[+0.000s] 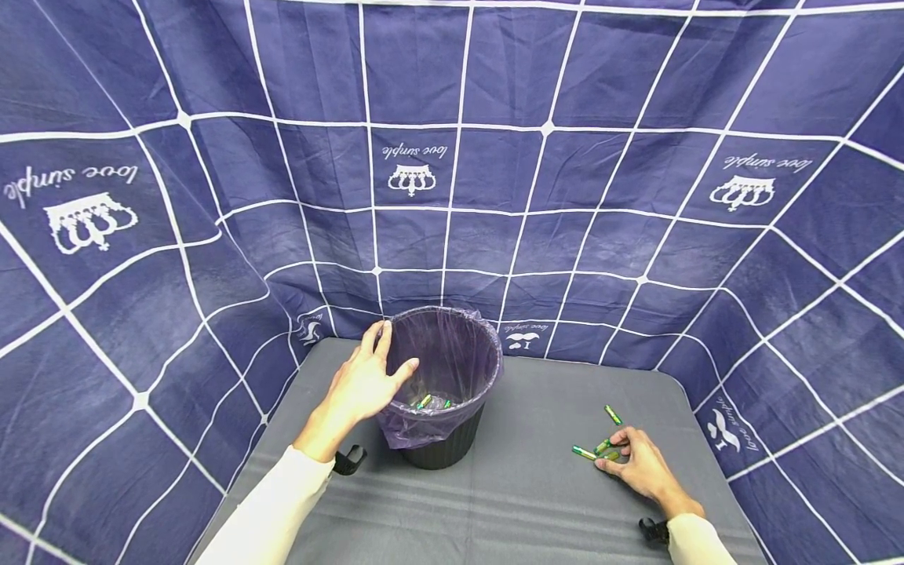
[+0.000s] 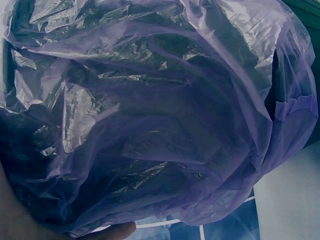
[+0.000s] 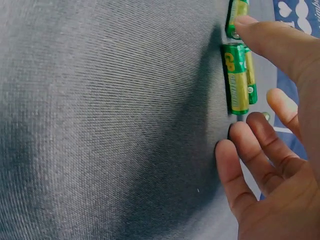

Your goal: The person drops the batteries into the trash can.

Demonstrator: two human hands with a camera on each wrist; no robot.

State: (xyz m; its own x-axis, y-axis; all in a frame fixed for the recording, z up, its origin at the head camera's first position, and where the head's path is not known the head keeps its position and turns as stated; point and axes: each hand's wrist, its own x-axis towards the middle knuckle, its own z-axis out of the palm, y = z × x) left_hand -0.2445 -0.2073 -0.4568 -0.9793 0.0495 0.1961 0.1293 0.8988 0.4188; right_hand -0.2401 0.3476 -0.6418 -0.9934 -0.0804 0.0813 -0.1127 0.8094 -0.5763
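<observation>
A black bin (image 1: pixel 452 446) stands on the grey surface, lined with a translucent purple bag (image 2: pixel 150 115) folded over its rim. Inside it lie a few green-and-yellow batteries (image 1: pixel 424 402). My left hand (image 1: pixel 363 380) rests at the bin's left rim, fingers extended and thumb spread over the opening. On the right, my right hand (image 1: pixel 639 463) is low beside several loose batteries (image 3: pixel 237 80). Its thumb (image 3: pixel 265 37) overlaps one battery in the right wrist view; whether it touches is unclear. The other fingers are spread apart, with the batteries between them and the thumb.
One battery (image 1: pixel 612 415) lies a little farther back than the others. Blue cloth (image 1: pixel 508 180) with white grid lines hangs behind and on both sides of the grey surface (image 1: pixel 537 486). Black straps (image 1: pixel 349 460) show at both wrists.
</observation>
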